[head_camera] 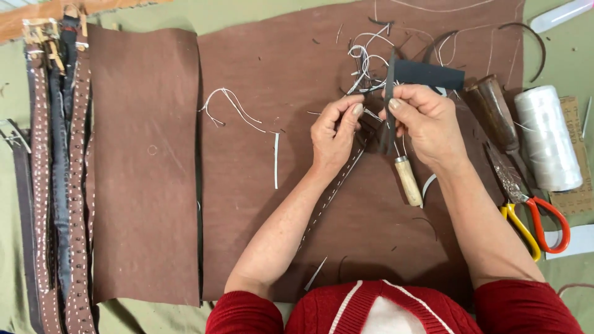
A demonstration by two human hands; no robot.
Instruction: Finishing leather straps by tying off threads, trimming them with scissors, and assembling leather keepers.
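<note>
Leftmost, studded brown and blue leather belts [62, 185] lie along the left edge of the green-covered tabletop [247, 12], beside a large brown leather sheet [145, 167]. Centrally, the left hand [334, 133] pinches a stitched brown leather strap [331, 192], while the right hand [427, 124] closes on a wooden-handled awl [407, 179]. Near the right edge stand a white thread spool [547, 139] and orange-and-yellow-handled scissors [535, 219].

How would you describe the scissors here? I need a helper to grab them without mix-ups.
Start at the big white spool of thread at the table's right edge. Just below it lie the scissors, beside the person's right forearm. They alone have bright loop handles, one red, one yellow.
</note>
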